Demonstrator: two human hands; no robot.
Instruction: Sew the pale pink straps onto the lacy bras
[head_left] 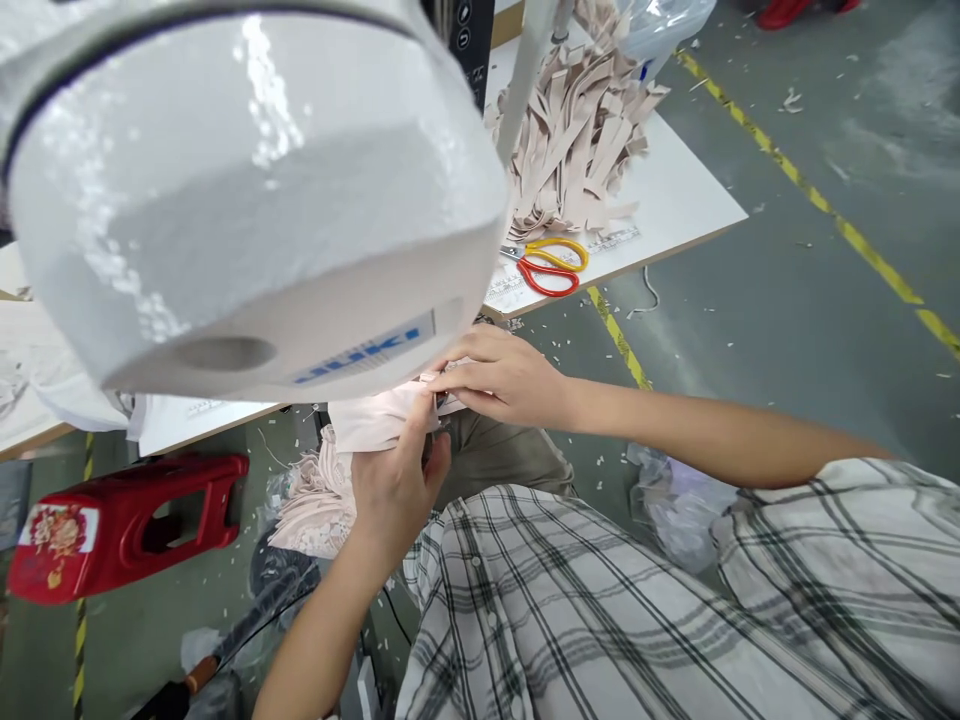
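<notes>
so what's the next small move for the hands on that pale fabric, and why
Probably smooth the pale fabric with the left hand while the right hand steadies it: the cloth shows soft folds, and both hands' fingertips come close together at its right end.

Pale fabric pt. hidden (behind machine), bag cut off
</notes>
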